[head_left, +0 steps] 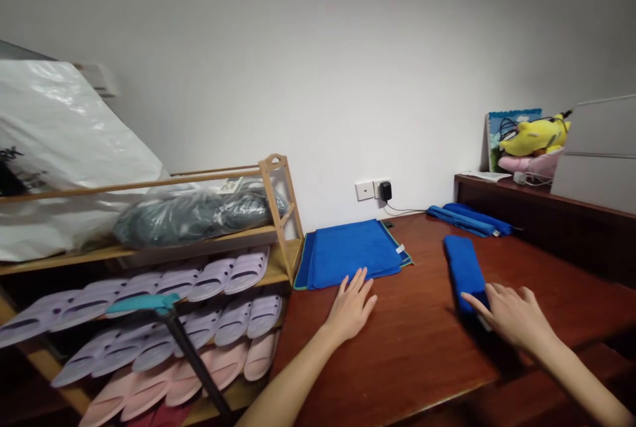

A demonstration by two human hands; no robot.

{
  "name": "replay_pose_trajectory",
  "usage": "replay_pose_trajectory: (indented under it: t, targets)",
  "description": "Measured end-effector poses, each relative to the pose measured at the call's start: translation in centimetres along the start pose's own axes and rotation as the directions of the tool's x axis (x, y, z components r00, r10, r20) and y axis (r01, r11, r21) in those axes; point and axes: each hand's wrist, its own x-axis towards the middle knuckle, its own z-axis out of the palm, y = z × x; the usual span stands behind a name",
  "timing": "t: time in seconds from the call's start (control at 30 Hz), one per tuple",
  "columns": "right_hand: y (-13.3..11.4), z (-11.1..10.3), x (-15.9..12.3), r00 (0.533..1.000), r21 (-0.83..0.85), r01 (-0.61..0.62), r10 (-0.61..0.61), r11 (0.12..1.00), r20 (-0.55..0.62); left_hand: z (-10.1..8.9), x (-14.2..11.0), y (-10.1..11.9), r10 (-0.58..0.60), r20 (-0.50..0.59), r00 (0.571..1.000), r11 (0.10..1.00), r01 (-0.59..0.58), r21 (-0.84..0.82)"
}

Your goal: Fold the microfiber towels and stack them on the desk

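Observation:
Flat blue cloths [355, 248] lie stacked at the left back of the dark red-brown wooden table [397, 361]. At their front edge is my left hand [350, 308], fingers stretched out and fingertips touching the top cloth. My right hand [511, 314] is at the near end of a long, narrow folded blue cloth [466, 268]. Its thumb reaches across the cloth and the other fingers curl at the right edge, partly hidden. More folded blue cloths [467, 218] lie side by side at the back right of the table.
A wooden shoe rack [285, 241] with lilac slippers [209, 278] and pink slippers [186, 377] stands left of the table. A dark handle with a teal top [144, 303] leans before it. A black plug [385, 190] sits in the wall socket. A raised ledge [527, 222] borders the right.

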Motion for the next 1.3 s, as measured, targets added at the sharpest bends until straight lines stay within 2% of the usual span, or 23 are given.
replay_pose_trajectory:
  t: [0.1,0.17,0.23,0.33,0.43,0.5,0.6,0.77,0.9,0.97,1.13,1.2,1.3]
  targets:
    - [1.0,-1.3,0.4,0.991,0.134,0.046,-0.028,0.99,-0.134,-0.9,-0.7,2.2,0.05,-0.021,0.999,0.998,-0.051,-0.033]
    - [1.6,-0.2,1.6,0.984,0.231,0.141,-0.111,0.963,-0.139,-2.1,-1.2,4.6,0.134,-0.018,0.991,0.988,-0.135,-0.071]
    - [1.2,1.6,2.3,0.974,0.293,0.226,-0.212,0.929,-0.079,-3.3,-1.8,7.2,0.231,-0.017,0.973,0.966,-0.232,-0.11]
    - [-1.1,2.7,1.6,0.965,0.31,0.257,-0.258,0.915,-0.039,-4.4,-2.7,10.3,0.337,-0.002,0.942,0.927,-0.332,-0.174]
    - [-4.2,0.8,-0.7,0.943,0.335,0.331,-0.325,0.882,-0.075,-4.0,-3.5,11.5,0.342,0.057,0.938,0.92,-0.322,-0.222]
    - [-5.4,-1.2,-2.0,0.911,0.393,0.403,-0.401,0.826,-0.092,-3.4,-4.3,11.1,0.3,0.119,0.947,0.939,-0.27,-0.214]
    - [-4.9,-2.6,-2.8,0.878,0.482,0.445,-0.474,0.755,-0.07,-3.2,-6.1,9.4,0.251,0.186,0.95,0.962,-0.224,-0.154]
    - [-3.1,-1.3,-2.7,0.889,0.548,0.373,-0.457,0.749,0.018,-5.1,-9.8,5.7,0.217,0.225,0.95,0.969,-0.181,-0.17]
    - [-3.7,-0.9,-3.2,0.893,0.579,0.365,-0.45,0.729,0.004,-5.5,-11.6,3.5,0.083,0.181,0.98,0.978,-0.046,-0.201]
    - [-4.0,-0.9,-3.3,0.892,0.581,0.377,-0.452,0.721,-0.017,-5.3,-11.8,2.8,0.046,0.156,0.987,0.975,-0.01,-0.22]
    - [-4.0,-1.0,-3.8,0.882,0.525,0.452,-0.45,0.721,-0.142,-5.6,-11.7,1.7,0.081,0.142,0.987,0.97,-0.045,-0.237]
    - [-4.6,-2.0,-4.6,0.864,0.482,0.499,-0.456,0.72,-0.213,-5.8,-11.9,0.8,0.108,0.118,0.987,0.973,-0.081,-0.214]
    - [-6.3,-4.7,-6.3,0.818,0.391,0.574,-0.487,0.719,-0.306,-5.8,-12.4,-1.1,0.121,0.064,0.991,0.985,-0.111,-0.134]
